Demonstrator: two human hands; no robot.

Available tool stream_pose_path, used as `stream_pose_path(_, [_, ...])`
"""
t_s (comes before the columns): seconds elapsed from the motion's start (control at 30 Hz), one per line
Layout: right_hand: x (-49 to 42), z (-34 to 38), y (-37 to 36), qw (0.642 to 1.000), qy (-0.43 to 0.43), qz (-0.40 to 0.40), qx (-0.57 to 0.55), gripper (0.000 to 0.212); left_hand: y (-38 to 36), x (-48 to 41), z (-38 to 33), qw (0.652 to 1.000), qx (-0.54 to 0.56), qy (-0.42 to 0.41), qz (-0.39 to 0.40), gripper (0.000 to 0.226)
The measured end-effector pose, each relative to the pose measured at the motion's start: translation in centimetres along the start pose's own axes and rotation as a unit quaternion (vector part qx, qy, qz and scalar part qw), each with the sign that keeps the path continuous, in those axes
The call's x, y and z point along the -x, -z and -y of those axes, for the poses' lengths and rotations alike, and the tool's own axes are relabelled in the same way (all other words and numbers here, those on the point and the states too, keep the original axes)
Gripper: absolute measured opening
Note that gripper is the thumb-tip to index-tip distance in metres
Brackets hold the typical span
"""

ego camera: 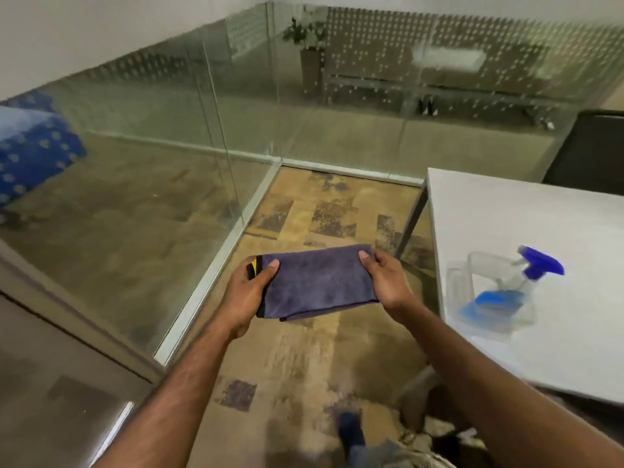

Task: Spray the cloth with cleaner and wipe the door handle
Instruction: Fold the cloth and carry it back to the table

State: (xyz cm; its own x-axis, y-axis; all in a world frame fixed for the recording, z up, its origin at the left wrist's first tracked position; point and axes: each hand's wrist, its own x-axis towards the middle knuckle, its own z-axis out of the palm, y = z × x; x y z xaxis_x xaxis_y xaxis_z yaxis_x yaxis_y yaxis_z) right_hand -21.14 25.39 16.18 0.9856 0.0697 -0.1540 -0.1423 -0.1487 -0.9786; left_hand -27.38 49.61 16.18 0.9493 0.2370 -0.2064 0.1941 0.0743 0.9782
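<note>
Left hand: the left hand (248, 288) grips the left short edge of the cloth, thumb laid across the top face, the other fingers curled out of sight beneath.
Right hand: the right hand (385, 278) pinches the opposite short edge, thumb on top near the far corner, fingers underneath.
Cloth: a folded purple microfibre cloth (319, 282) stretched flat between both hands in mid-air over the floor, roughly level; a black strip with a yellow mark runs along its left edge beside the left thumb, and the lower layers of the fold show along the near edge.
Spray bottle: a clear spray bottle (499, 292) with a blue trigger head lies on its side on the table, to the right of the cloth and apart from both hands; blue liquid pools in its lower part, and the nozzle end points away to the right.
Table: a white table (526, 349) fills the right of the view, a dark leg at its far-left corner.
Floor: tan carpet (304, 349) with dark rectangular patches lies under the cloth.
Glass partition: a glass partition (169, 180) in a metal floor rail meets a second pane at a corner ahead; frosted dots cover the upper part.
Door handle: cannot tell where it is in this view.
Beyond the glass: a blue patterned block (33, 153) sits left, and a potted plant (309, 52) stands far back.
</note>
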Motion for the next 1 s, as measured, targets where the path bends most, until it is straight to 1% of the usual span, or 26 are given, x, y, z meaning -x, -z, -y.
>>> stream_pose_path(0.13, [0.9, -1.2, 5.5, 0.997, -0.039, -0.066, 0.021, 0.021, -5.8, -0.4, -0.5, 0.999, -0.026, 0.016, 0.037, 0.027])
stream_pose_path(0.2, [1.1, -1.4, 8.0, 0.994, -0.041, -0.088, 0.045, 0.016, -8.5, -0.5, -1.1, 0.996, -0.044, 0.022, 0.08, 0.024])
stream_pose_path(0.27, [1.2, -1.6, 10.5, 0.992, -0.035, -0.107, 0.06, 0.015, -11.1, -0.6, -1.8, 0.989, -0.059, 0.026, 0.13, 0.022])
stream_pose_path(0.33, [1.1, -1.6, 13.1, 0.991, -0.024, -0.115, 0.06, 0.017, -13.7, -1.0, -2.8, 0.984, -0.074, 0.021, 0.16, 0.022])
stream_pose_path(0.5, [0.1, 0.0, 20.5, 0.989, 0.01, -0.141, 0.045, 0.014, -21.3, -3.1, -5.5, 0.979, -0.091, -0.012, 0.18, 0.027])
stream_pose_path(0.6, [-0.9, 1.5, 25.4, 0.985, 0.041, -0.161, 0.042, 0.021, -25.9, -4.5, -7.3, 0.976, -0.086, -0.024, 0.199, 0.033])
stream_pose_path(0.7, [-2.5, 2.6, 30.2, 0.982, 0.068, -0.163, 0.06, 0.024, -30.5, -6.7, -8.5, 0.973, -0.078, -0.029, 0.214, 0.029])
stream_pose_path(0.8, [-4.7, 2.8, 34.3, 0.98, 0.079, -0.172, 0.057, 0.026, -35.4, -9.3, -9.1, 0.974, -0.06, -0.02, 0.217, 0.033])
stream_pose_path(0.9, [-7.3, 2.5, 38.3, 0.982, 0.067, -0.176, 0.034, 0.028, -40.3, -12.1, -9.0, 0.982, -0.029, -0.026, 0.187, 0.035])
stream_pose_path(1.0, [-9.9, 1.4, 41.8, 0.984, 0.035, -0.174, 0.019, 0.027, -44.5, -14.9, -8.1, 0.987, -0.015, -0.041, 0.157, 0.045])
